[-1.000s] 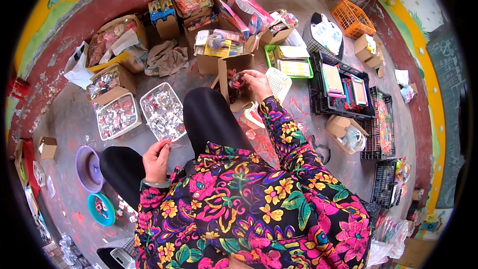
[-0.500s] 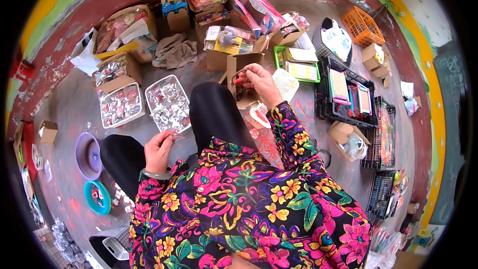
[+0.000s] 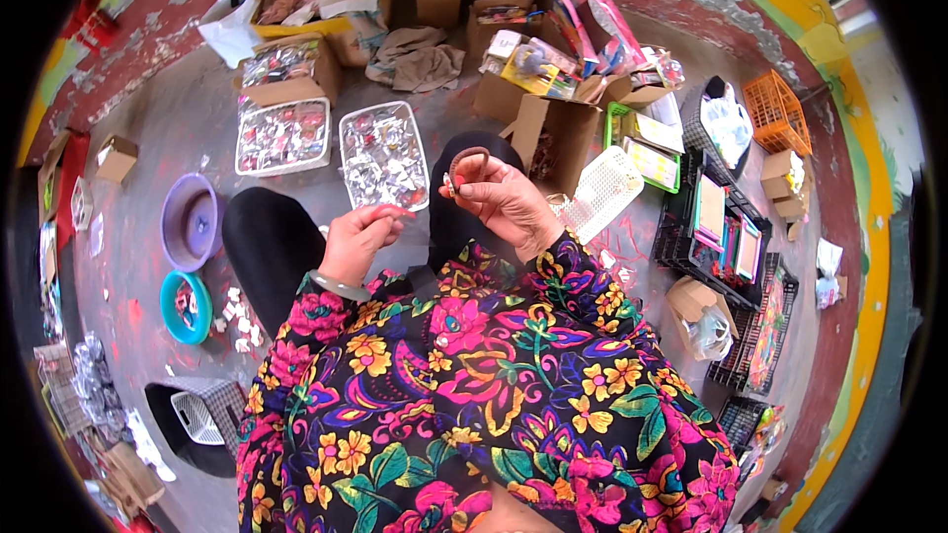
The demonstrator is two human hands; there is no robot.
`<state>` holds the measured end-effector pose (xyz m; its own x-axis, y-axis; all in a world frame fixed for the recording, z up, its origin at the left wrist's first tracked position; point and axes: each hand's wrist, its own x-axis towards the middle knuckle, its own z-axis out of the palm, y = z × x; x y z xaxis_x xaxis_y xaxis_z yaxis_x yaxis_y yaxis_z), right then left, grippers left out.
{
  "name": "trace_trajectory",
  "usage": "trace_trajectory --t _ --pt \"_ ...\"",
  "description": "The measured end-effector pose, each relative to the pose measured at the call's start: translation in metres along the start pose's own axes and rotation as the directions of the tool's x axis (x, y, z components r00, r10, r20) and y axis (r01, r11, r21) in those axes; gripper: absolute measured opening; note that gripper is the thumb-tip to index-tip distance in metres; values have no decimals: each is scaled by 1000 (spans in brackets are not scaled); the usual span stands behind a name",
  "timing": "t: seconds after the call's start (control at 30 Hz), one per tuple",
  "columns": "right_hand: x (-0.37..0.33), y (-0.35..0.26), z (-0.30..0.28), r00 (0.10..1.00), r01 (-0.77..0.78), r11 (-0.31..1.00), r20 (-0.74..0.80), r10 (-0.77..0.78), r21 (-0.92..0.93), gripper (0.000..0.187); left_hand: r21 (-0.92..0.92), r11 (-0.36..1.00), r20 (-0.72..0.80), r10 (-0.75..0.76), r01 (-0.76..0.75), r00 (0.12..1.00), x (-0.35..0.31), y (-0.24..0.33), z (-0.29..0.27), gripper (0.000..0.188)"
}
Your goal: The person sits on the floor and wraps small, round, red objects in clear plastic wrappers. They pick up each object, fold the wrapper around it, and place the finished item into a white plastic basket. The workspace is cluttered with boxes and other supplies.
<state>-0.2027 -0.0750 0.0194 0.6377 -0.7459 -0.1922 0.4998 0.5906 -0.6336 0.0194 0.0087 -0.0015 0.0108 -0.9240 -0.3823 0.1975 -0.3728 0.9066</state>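
My right hand [image 3: 502, 202] is raised over my right knee, its fingers pinching a thin brown curved band [image 3: 472, 156] with a small red part near the fingertips. To its left, my left hand [image 3: 360, 242] is closed in a pinch on a small reddish piece [image 3: 397, 210] too small to name. The hands are near each other but apart. Just beyond them stands a white basket [image 3: 424, 163] of small silvery packets. An open cardboard box [image 3: 565, 133] is past my right hand, beside a white perforated tray [image 3: 604, 192].
A second white basket [image 3: 283, 168] of packets stands further left. At left are a purple basin [image 3: 168, 222] and a teal basin [image 3: 170, 326] with small pieces. Black crates [image 3: 662, 247], an orange crate [image 3: 780, 118] and a green basket [image 3: 617, 123] stand at right. Boxes line the far wall.
My right hand has come back from the open cardboard box toward my left hand, carrying the brown band. My left hand has moved slightly inward and up. The whole view has shifted.
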Motion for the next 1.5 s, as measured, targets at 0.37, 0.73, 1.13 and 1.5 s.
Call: trace_trajectory --t 0.37,0.73,1.13,1.5 --pt "-4 14 60 839 448 244 310 -447 -860 33 31 994 -56 -104 106 993 3 1 8 19" --pt "7 23 51 754 478 -105 469 -460 -872 33 -3 1000 3 -14 14 1000 -3 5 15 21" --pt "6 9 50 879 399 -47 397 -264 -916 41 43 999 113 -25 20 993 -7 10 15 25" --pt "5 2 58 967 208 121 185 -173 -971 33 -62 996 315 80 -63 946 -15 20 16 28"
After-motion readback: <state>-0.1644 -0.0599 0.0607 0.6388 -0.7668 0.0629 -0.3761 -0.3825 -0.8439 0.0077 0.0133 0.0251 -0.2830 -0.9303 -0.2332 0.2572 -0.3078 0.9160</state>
